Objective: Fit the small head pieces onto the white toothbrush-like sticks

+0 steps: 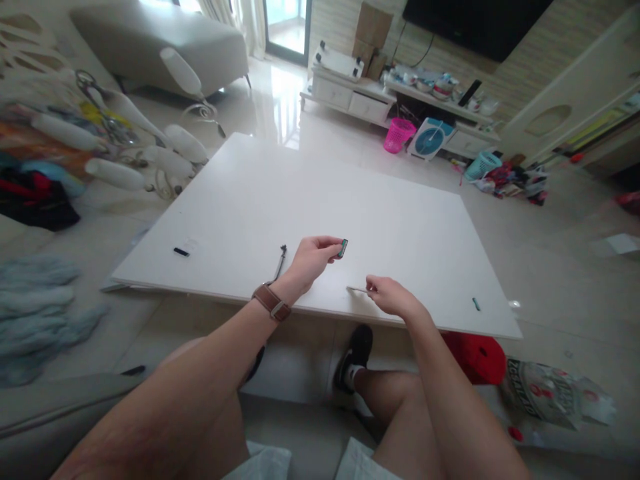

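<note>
My left hand [313, 261], with a brown-strapped watch on the wrist, is above the white table [310, 180]. Its fingertips pinch a small green circuit board [343, 249], upright and tilted. Lower and to the right, my right hand [384, 293] is closed on a thin pale stick [357, 289], whose free end points left, just over the tabletop. Beside my left wrist lies a slim dark metal tool [281, 261], partly hidden by the arm. A small dark strip [181, 252] rests at the table's left, and a small green piece [476, 304] near its right edge.
A red stool [477, 358] and a printed bag [545, 393] stand beyond the near right edge. On the left, a lamp with white shades [117, 175] is close to the table. A pink basket [399, 135] and a blue-and-white fan [429, 139] stand by the far cabinet.
</note>
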The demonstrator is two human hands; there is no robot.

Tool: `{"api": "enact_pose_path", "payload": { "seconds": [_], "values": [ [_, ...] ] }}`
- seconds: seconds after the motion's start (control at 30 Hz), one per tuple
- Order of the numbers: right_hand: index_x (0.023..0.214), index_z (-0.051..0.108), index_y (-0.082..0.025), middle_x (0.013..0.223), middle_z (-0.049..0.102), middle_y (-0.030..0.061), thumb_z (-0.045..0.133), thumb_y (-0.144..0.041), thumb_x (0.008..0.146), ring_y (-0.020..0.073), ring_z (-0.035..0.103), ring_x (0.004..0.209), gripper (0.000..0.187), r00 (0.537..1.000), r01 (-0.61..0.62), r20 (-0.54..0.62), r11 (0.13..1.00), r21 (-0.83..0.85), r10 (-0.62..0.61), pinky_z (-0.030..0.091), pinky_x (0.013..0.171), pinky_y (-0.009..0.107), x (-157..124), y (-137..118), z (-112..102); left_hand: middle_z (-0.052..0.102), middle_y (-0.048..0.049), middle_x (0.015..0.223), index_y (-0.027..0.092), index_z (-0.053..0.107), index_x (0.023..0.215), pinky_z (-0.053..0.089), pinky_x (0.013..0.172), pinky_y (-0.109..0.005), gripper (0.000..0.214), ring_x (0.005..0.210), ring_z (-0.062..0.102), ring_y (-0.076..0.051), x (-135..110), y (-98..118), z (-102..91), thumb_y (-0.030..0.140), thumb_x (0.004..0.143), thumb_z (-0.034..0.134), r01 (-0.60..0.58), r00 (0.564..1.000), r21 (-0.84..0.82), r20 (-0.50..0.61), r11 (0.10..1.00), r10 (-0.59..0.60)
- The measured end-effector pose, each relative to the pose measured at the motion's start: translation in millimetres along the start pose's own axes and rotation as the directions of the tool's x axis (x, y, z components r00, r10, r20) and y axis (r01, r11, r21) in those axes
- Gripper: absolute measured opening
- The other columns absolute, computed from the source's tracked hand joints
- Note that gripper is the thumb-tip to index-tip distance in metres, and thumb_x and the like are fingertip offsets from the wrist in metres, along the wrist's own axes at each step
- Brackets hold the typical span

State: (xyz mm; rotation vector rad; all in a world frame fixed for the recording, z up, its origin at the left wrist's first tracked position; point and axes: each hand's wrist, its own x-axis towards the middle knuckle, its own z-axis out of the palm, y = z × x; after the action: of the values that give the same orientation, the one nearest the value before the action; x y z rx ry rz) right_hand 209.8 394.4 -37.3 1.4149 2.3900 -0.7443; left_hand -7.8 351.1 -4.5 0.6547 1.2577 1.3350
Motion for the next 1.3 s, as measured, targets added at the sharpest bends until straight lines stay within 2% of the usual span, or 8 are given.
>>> {"api": "enact_pose_path", "payload": {
  "seconds": [0.1, 0.2, 0.4, 0.53, 0.63, 0.83, 1.1, 1.3],
  "values": [
    [0.093, 0.061, -0.017, 0.092, 0.067, 0.0066, 0.053, -0.011, 0.088, 0.0148, 0.054, 0.078, 0.012, 0.994, 0.062, 0.091, 0.998, 0.001, -0.062, 0.033, 0.066, 0.022, -2, -16, 12, 0.071, -0.007, 0.078, 0.014, 0.075, 0.082, 0.043, 0.07, -0.029, 0.011, 0.072, 0.06, -0.014, 2, -4, 1.8, 0.019, 0.073, 0.07, -0.002, 1.0, 0.021, 0.0, 1.0, 0.002],
    [0.086, 0.061, -0.018, 0.09, 0.067, 0.0034, 0.058, -0.01, 0.083, 0.0139, 0.055, 0.077, 0.009, 0.929, 0.227, 0.271, 0.966, 0.126, -0.253, 0.033, 0.065, 0.021, -6, -33, 16, 0.071, -0.0072, 0.078, 0.014, 0.076, 0.082, 0.043, 0.07, -0.029, 0.013, 0.073, 0.061, -0.014, 4, -7, 2.8, 0.022, 0.072, 0.072, -0.007, 1.0, 0.041, 0.004, 0.999, 0.007],
    [0.101, 0.058, -0.016, 0.097, 0.067, 0.0107, 0.048, -0.014, 0.094, 0.0175, 0.056, 0.082, 0.012, 0.997, 0.017, -0.069, 1.0, -0.018, -0.019, 0.033, 0.068, 0.024, 3, -14, 5, 0.072, -0.0071, 0.079, 0.015, 0.076, 0.082, 0.043, 0.069, -0.028, 0.015, 0.073, 0.061, -0.015, 4, -8, 2.1, 0.024, 0.07, 0.072, -0.022, 1.0, 0.066, 0.015, 0.998, 0.021],
    [0.096, 0.06, -0.016, 0.094, 0.068, 0.0075, 0.052, -0.007, 0.086, 0.0156, 0.056, 0.08, 0.016, 0.984, 0.117, 0.13, 0.992, 0.046, -0.122, 0.034, 0.067, 0.022, 2, -22, 17, 0.072, -0.0068, 0.079, 0.015, 0.076, 0.083, 0.043, 0.069, -0.028, 0.015, 0.073, 0.061, -0.014, 3, -7, 1.6, 0.023, 0.071, 0.071, -0.01, 1.0, 0.081, 0.007, 0.997, 0.009],
    [0.089, 0.062, -0.017, 0.093, 0.068, 0.0037, 0.057, -0.006, 0.081, 0.0142, 0.056, 0.08, 0.014, 0.898, 0.258, 0.312, 0.946, 0.195, -0.309, 0.035, 0.066, 0.02, -2, -34, 19, 0.072, -0.0067, 0.08, 0.016, 0.076, 0.082, 0.043, 0.07, -0.028, 0.014, 0.073, 0.061, -0.014, 3, -6, 1.7, 0.023, 0.072, 0.07, -0.015, 1.0, 0.081, 0.002, 0.997, 0.015],
    [0.101, 0.058, -0.014, 0.094, 0.066, 0.0117, 0.046, -0.008, 0.092, 0.0169, 0.055, 0.078, 0.016, 1.0, 0.007, -0.02, 0.999, -0.044, -0.008, 0.032, 0.065, 0.024, 8, -19, 10, 0.071, -0.0066, 0.078, 0.016, 0.075, 0.081, 0.043, 0.07, -0.029, 0.011, 0.072, 0.061, -0.014, 2, -3, 0.2, 0.021, 0.073, 0.069, -0.011, 1.0, 0.067, -0.001, 0.998, 0.012],
    [0.087, 0.06, -0.018, 0.088, 0.066, 0.0032, 0.056, -0.006, 0.082, 0.0135, 0.055, 0.076, 0.013, 0.912, 0.306, 0.24, 0.941, 0.142, -0.333, 0.034, 0.065, 0.02, 5, -43, 33, 0.072, -0.0065, 0.08, 0.016, 0.076, 0.084, 0.043, 0.071, -0.029, 0.014, 0.073, 0.061, -0.014, 3, -3, -2.6, 0.023, 0.073, 0.07, -0.016, 1.0, 0.068, -0.006, 0.998, 0.017],
    [0.1, 0.059, -0.016, 0.095, 0.068, 0.0108, 0.047, -0.012, 0.093, 0.0167, 0.056, 0.078, 0.015, 0.996, 0.084, -0.031, 0.996, -0.04, -0.085, 0.031, 0.065, 0.024, 12, -30, 25, 0.071, -0.0065, 0.078, 0.016, 0.076, 0.083, 0.043, 0.07, -0.029, 0.013, 0.072, 0.06, -0.014, 4, -3, -2.4, 0.022, 0.073, 0.07, -0.029, 1.0, 0.065, 0.007, 0.997, 0.029]
  ]
}}
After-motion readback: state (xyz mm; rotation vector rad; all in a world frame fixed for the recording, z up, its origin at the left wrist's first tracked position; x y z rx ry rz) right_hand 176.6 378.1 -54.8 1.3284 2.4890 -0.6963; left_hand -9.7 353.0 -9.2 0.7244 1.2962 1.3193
